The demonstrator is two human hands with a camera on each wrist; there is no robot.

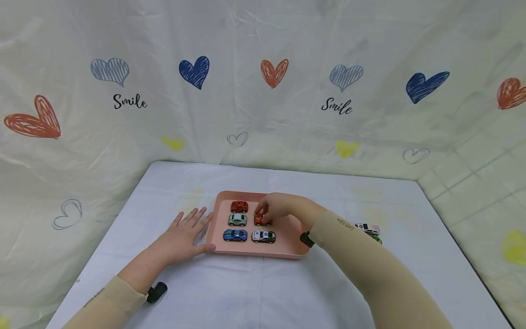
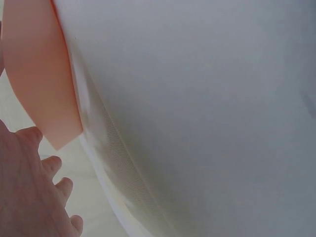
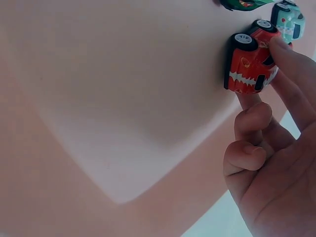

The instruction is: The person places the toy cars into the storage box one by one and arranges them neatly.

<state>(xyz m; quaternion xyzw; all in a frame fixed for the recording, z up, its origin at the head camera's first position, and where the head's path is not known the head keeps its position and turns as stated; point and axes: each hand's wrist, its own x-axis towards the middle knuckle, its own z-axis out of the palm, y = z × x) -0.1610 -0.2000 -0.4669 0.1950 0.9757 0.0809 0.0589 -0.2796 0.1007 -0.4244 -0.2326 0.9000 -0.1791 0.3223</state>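
Observation:
A pink tray [image 1: 287,237] holds toy cars in two columns. On its left side are a red car [image 1: 239,207], a pale green car [image 1: 237,220] and a blue car [image 1: 235,235]; a white car [image 1: 263,236] is to their right. My right hand [image 1: 279,205] pinches an orange-red car [image 1: 260,220] above the white one; the right wrist view shows this car [image 3: 249,64] between thumb and fingers, close to the tray floor. My left hand [image 1: 176,242] lies with spread fingers at the tray's left edge. In the left wrist view its fingers [image 2: 59,182] are near the tray wall [image 2: 39,74].
Beyond my right forearm, a white and pink car [image 1: 368,227] and a green car [image 1: 376,238], partly hidden by the sleeve, stand on the white-covered table [image 1: 263,292]. A pale curtain [image 1: 246,109] printed with hearts hangs behind the table.

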